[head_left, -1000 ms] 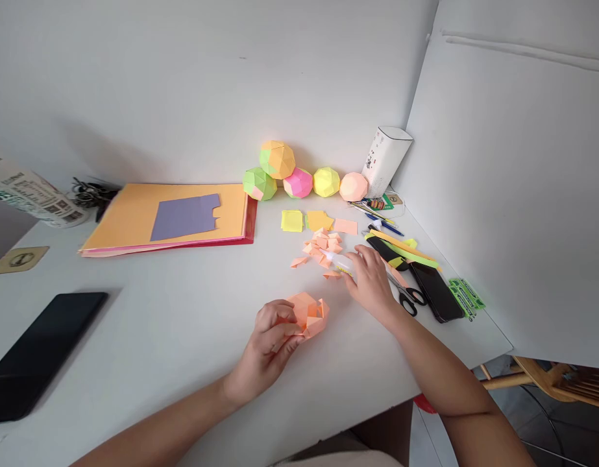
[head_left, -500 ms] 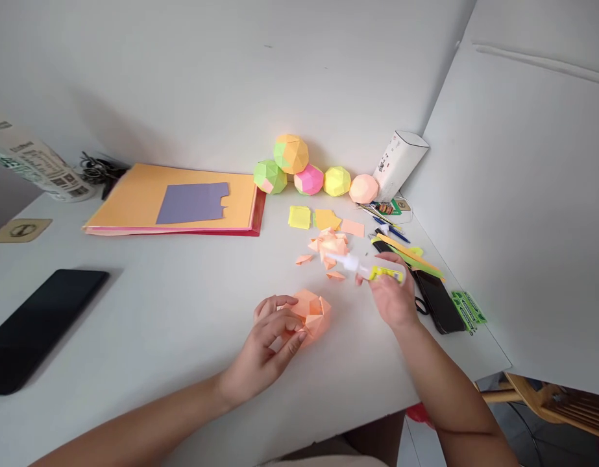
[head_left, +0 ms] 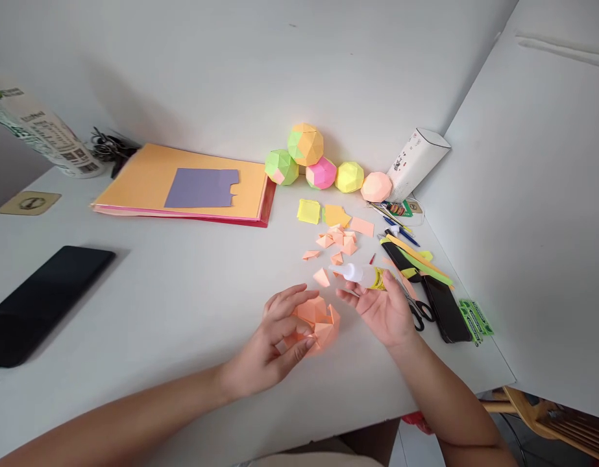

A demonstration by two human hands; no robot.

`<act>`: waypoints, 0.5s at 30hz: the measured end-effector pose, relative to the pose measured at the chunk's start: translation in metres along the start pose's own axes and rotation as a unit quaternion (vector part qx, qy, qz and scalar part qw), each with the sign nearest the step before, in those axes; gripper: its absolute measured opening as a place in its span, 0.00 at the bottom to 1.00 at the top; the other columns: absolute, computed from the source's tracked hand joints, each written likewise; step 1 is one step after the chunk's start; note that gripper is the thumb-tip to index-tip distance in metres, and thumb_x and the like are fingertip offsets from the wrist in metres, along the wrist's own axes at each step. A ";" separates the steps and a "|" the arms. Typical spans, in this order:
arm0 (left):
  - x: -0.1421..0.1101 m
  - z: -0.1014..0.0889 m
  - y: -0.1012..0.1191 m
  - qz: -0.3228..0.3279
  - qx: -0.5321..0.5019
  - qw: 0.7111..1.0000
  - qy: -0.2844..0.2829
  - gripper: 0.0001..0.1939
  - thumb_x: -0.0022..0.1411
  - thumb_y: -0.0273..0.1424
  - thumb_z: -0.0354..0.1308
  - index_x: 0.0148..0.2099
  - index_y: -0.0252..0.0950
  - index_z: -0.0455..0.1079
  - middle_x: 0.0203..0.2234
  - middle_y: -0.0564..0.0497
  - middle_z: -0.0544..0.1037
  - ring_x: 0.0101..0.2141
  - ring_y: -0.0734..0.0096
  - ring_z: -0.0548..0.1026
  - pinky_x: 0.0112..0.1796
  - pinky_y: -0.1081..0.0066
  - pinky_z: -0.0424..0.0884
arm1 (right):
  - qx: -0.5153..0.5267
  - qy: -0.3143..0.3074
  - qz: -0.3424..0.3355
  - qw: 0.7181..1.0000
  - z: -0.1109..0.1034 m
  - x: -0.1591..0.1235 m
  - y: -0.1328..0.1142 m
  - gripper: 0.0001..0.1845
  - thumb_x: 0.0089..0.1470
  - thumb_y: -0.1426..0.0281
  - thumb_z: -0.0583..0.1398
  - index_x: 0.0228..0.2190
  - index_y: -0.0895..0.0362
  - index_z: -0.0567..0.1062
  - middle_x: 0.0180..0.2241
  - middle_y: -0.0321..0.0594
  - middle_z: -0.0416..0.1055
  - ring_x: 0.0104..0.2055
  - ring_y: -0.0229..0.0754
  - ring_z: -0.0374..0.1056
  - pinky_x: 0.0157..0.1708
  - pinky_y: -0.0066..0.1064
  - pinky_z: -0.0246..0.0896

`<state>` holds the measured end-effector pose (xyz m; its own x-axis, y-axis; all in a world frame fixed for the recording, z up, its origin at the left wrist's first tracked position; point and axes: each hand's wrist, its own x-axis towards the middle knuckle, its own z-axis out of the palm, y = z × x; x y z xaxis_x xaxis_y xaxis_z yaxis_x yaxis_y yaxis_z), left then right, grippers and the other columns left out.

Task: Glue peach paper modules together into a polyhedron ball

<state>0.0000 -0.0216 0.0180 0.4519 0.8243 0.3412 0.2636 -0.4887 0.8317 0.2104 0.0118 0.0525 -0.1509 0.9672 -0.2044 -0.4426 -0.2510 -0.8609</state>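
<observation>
My left hand (head_left: 274,340) rests on the white table (head_left: 182,311) and grips a half-built orange paper ball (head_left: 318,321) of folded units. My right hand (head_left: 381,311) is palm up just right of it, holding a small white glue bottle (head_left: 361,274) with a yellow label, nozzle pointing left. Loose orange folded paper pieces (head_left: 335,243) lie just beyond the hands.
Several finished paper balls (head_left: 323,170) sit against the wall by a white box (head_left: 416,162). Coloured paper sheets (head_left: 182,185) lie back left, a black phone (head_left: 41,301) at left. Scissors (head_left: 416,311), pens, paper strips and another dark phone (head_left: 442,301) crowd the right edge.
My right hand picked the glue bottle up from the table and brought it toward the paper ball, turning palm up. The left hand kept hold of the ball.
</observation>
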 end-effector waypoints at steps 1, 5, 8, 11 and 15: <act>0.000 0.000 0.000 0.002 0.001 1.000 -0.009 0.07 0.61 0.25 0.51 0.33 0.38 0.68 0.60 0.43 0.59 0.60 0.52 0.54 0.52 0.47 0.60 | 0.004 -0.013 0.021 1.000 0.000 -0.001 0.000 0.16 0.53 0.52 0.54 0.33 0.51 0.72 0.31 0.36 0.70 0.37 0.43 0.67 0.40 0.45 0.66; 0.000 0.000 -0.001 -0.011 -0.035 0.999 -0.039 0.08 0.62 0.25 0.50 0.33 0.37 0.68 0.63 0.41 0.54 0.59 0.53 0.57 0.51 0.48 0.63 | 0.001 -0.059 0.066 0.996 0.001 -0.002 0.003 0.18 0.53 0.52 0.54 0.33 0.52 0.72 0.30 0.37 0.70 0.38 0.45 0.67 0.42 0.47 0.64; 0.000 0.001 -0.001 -0.020 -0.071 0.997 -0.029 0.07 0.63 0.25 0.49 0.34 0.38 0.67 0.54 0.41 0.66 0.56 0.56 0.62 0.50 0.52 0.65 | -0.014 -0.055 0.023 0.998 0.000 -0.004 0.003 0.15 0.49 0.54 0.59 0.33 0.51 0.71 0.33 0.37 0.70 0.38 0.45 0.67 0.41 0.44 0.64; 0.001 0.001 -0.001 -0.012 -0.084 0.996 -0.021 0.06 0.62 0.26 0.50 0.36 0.39 0.68 0.42 0.43 0.73 0.55 0.56 0.63 0.48 0.53 0.67 | -0.059 -0.049 -0.019 0.997 0.000 -0.011 0.002 0.19 0.43 0.51 0.61 0.34 0.49 0.68 0.29 0.36 0.67 0.37 0.46 0.66 0.38 0.42 0.64; 0.002 0.000 0.000 -0.005 -0.085 0.996 -0.016 0.07 0.62 0.26 0.51 0.37 0.40 0.70 0.39 0.43 0.74 0.53 0.55 0.66 0.46 0.55 0.69 | -0.094 -0.093 0.030 0.991 0.003 -0.022 0.005 0.25 0.42 0.43 0.58 0.32 0.50 0.67 0.23 0.35 0.62 0.35 0.47 0.66 0.37 0.42 0.64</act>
<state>0.0014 -0.0196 0.0185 0.4775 0.8181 0.3206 0.1206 -0.4224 0.8984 0.2084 -0.0108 0.0538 -0.3409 0.9220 -0.1837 -0.2587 -0.2799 -0.9245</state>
